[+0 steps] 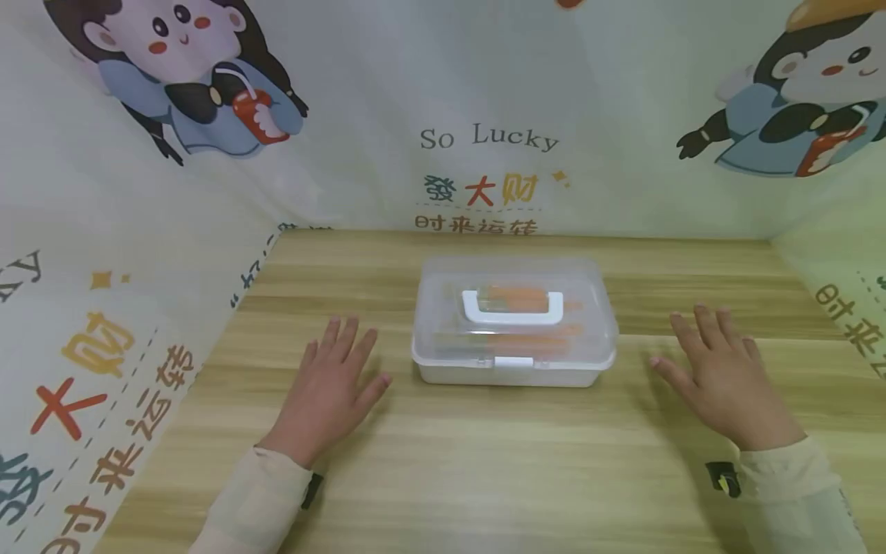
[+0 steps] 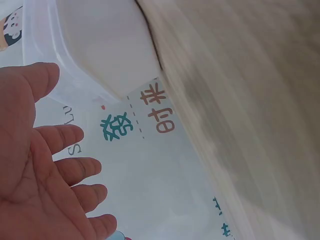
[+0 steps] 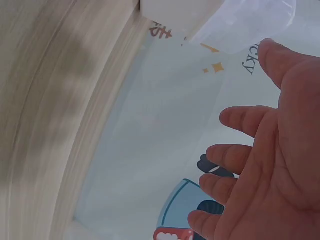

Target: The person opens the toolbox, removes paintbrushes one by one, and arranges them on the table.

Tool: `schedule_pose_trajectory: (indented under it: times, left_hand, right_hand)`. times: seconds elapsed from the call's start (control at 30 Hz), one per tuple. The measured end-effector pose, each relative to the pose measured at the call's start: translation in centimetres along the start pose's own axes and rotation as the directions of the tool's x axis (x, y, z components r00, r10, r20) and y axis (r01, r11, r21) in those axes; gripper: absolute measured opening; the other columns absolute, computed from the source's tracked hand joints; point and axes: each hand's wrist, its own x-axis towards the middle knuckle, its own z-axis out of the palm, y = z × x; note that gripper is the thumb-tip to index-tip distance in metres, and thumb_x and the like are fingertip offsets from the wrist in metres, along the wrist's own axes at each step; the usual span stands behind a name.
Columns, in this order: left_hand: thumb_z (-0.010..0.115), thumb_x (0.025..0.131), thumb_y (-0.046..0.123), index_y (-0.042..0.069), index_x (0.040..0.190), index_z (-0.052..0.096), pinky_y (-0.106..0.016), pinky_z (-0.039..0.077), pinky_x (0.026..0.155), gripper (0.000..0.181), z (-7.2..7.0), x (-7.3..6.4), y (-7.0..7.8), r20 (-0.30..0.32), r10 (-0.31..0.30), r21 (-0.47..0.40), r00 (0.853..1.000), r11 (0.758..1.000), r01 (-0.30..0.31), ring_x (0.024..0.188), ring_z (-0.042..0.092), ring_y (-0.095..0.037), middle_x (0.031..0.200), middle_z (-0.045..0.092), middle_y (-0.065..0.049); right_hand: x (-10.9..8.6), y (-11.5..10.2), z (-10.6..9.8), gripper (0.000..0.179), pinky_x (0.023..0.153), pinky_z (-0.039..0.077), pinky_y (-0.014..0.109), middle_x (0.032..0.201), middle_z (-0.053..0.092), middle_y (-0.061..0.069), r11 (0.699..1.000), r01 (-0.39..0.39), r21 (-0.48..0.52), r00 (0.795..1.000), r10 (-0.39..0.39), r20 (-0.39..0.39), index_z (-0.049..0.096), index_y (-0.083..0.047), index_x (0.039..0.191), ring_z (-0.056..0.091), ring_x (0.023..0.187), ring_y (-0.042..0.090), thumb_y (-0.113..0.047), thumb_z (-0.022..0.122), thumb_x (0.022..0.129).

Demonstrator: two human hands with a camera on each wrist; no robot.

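Left hand (image 1: 331, 392) and right hand (image 1: 727, 385), spread and empty, flank the lidded box (image 1: 514, 332) mid-frame in my head view; should its latch (image 1: 514, 362) give under a lift, contents (image 1: 536, 343) could spill. Left-wrist view: box upper left. Right-wrist view: box at top.

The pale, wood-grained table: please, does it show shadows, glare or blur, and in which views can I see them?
Head view: soft shadows beside the bare left hand and the bare right hand, a pale sheen on the near middle of the pale, wood-grained table; left wrist view: a broad, soft-edged shadow, blurred grain; right wrist view: soft, dark patches.
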Motion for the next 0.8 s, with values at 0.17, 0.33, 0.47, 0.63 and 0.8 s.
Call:
schedule_pose_trajectory:
  times: [0.17, 0.33, 0.47, 0.63, 0.8]
  left_hand:
    - [0.055, 0.1, 0.046, 0.003, 0.151, 0.039, -0.065, 0.017, 0.113, 0.069, -0.4, 0.7, 0.4, -0.038, 0.02, -0.037, 0.999, 0.999, -0.022, 0.148, 0.013, -0.043, 0.16, 0.021, -0.024]
    - [0.059, 0.099, 0.042, -0.001, 0.148, 0.043, -0.064, 0.018, 0.113, 0.068, -1.2, 1.7, 0.7, -0.098, 0.045, -0.058, 0.994, 0.997, -0.051, 0.147, 0.014, -0.045, 0.157, 0.025, -0.028]
    - [0.059, 0.098, 0.041, -0.001, 0.148, 0.043, -0.063, 0.018, 0.113, 0.067, -1.8, 2.6, 0.6, -0.13, 0.058, -0.068, 0.99, 0.995, -0.067, 0.146, 0.015, -0.046, 0.157, 0.025, -0.029]
    - [0.06, 0.098, 0.04, 0.001, 0.148, 0.043, -0.062, 0.017, 0.114, 0.066, -1.9, 3.0, 0.7, -0.147, 0.056, -0.083, 0.987, 0.994, -0.069, 0.147, 0.014, -0.044, 0.158, 0.024, -0.027]
    - [0.06, 0.099, 0.04, 0.0, 0.148, 0.043, -0.062, 0.018, 0.114, 0.066, -1.7, 2.9, 0.9, -0.134, 0.09, -0.092, 0.987, 0.99, -0.102, 0.147, 0.015, -0.043, 0.158, 0.025, -0.025]
  right_hand:
    - [0.4, 0.4, -0.3, 0.074, 0.099, 0.015, 0.081, 0.152, 0.015, 0.042, 0.999, 0.035, -0.01, 0.998, -0.036, -0.045, 0.031, 0.01, 0.149, 0.005, 0.14, 0.061, -0.045, 0.048, 0.104]
    - [0.9, 0.7, -0.7, 0.074, 0.099, 0.016, 0.081, 0.152, 0.015, 0.042, 0.999, 0.047, -0.014, 0.997, -0.048, -0.061, 0.032, 0.01, 0.149, 0.005, 0.142, 0.059, -0.045, 0.049, 0.103]
    - [1.5, 0.7, -1.1, 0.072, 0.1, 0.016, 0.079, 0.153, 0.016, 0.04, 0.997, 0.077, -0.011, 0.994, -0.078, -0.07, 0.034, 0.009, 0.149, 0.007, 0.142, 0.059, -0.043, 0.052, 0.103]
    - [1.8, 0.7, -1.4, 0.073, 0.106, 0.012, 0.075, 0.155, 0.016, 0.038, 0.996, 0.094, 0.007, 0.995, -0.093, -0.041, 0.033, 0.006, 0.151, 0.005, 0.143, 0.057, -0.044, 0.053, 0.102]
    - [1.7, 0.8, -1.4, 0.075, 0.103, 0.013, 0.077, 0.154, 0.017, 0.039, 0.998, 0.058, -0.007, 0.997, -0.058, -0.044, 0.033, 0.006, 0.15, 0.006, 0.142, 0.057, -0.047, 0.052, 0.101]
